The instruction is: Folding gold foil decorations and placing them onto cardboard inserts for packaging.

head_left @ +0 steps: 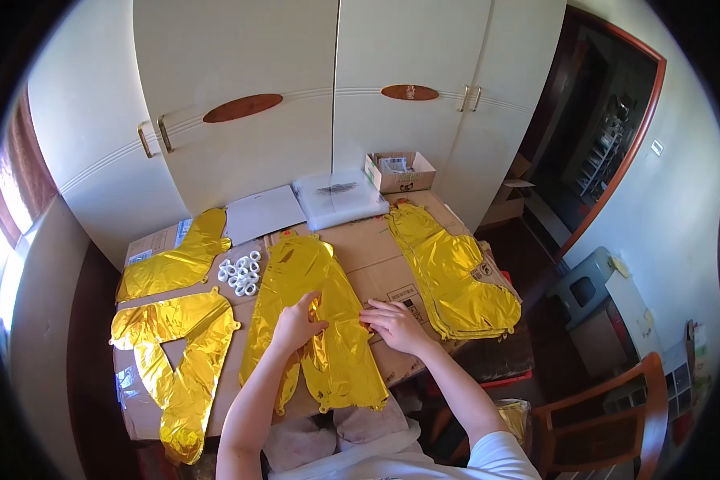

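Observation:
In the middle of the table lies a flat gold foil balloon (284, 276), roughly shaped like a letter A with two legs toward me. My left hand (296, 324) is on its centre, fingers curled and thumb apart from them, around a raised, creased fold of the foil. At the balloon's right edge, my right hand (398, 326) rests with its fingers stretched out and fingertips touching the foil. White rings (242, 272), several in a loose pile, sit just left of the balloon.
Cardboard (368, 256) covers the table. More gold foil balloons lie at the left (192, 316), far left (176, 268) and right (448, 272). Behind are a white sheet (264, 214), a clear plastic pack (340, 200) and an open carton (400, 172). A wooden chair (652, 408) stands at the right.

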`<state>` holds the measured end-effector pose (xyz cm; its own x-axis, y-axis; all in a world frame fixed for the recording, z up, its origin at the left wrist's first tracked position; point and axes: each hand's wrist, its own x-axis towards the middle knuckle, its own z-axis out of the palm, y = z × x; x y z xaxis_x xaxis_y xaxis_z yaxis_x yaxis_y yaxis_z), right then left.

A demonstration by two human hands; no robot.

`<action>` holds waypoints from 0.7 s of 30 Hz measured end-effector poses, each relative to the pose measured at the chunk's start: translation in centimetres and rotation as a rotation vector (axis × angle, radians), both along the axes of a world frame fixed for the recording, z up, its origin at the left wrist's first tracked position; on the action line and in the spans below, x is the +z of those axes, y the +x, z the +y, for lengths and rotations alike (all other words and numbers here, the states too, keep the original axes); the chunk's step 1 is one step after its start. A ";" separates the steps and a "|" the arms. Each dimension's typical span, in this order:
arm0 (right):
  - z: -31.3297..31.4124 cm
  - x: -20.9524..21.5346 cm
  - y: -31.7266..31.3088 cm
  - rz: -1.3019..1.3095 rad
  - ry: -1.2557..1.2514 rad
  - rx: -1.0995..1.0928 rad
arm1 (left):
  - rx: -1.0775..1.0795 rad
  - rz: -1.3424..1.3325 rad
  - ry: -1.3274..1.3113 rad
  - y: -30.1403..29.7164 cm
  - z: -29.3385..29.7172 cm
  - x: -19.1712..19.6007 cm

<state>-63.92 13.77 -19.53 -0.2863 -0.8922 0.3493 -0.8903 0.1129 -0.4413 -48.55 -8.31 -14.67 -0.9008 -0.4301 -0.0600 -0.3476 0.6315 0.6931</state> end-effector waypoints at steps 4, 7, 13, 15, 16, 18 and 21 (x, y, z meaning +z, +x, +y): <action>0.0 0.1 0.1 0.003 0.004 0.003 | -0.006 -0.002 -0.010 0.0 -0.2 -0.3; 0.0 0.3 0.1 -0.004 0.008 -0.002 | -0.010 -0.030 -0.018 0.0 -0.1 -0.1; 0.4 0.5 -0.2 0.061 -0.015 0.061 | -0.014 -0.056 -0.061 0.0 -0.3 -0.2; 0.8 0.6 -0.4 0.109 -0.028 0.092 | -0.011 -0.069 -0.060 0.0 -0.4 -0.3; 1.0 0.9 -0.2 0.129 -0.028 0.099 | -0.009 -0.075 -0.059 0.0 -0.4 -0.4; 1.3 1.0 -0.2 0.166 -0.027 0.116 | -0.007 -0.074 -0.076 0.0 -0.5 -0.5; 1.6 1.1 -0.3 0.208 -0.021 0.134 | -0.013 -0.027 -0.113 0.0 -0.6 -1.3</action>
<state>-64.27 15.36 -18.42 -0.0863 -0.9092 0.4074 -0.9686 -0.0193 -0.2480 -48.57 -8.91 -16.02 -0.9052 -0.4234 -0.0366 -0.3566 0.7096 0.6077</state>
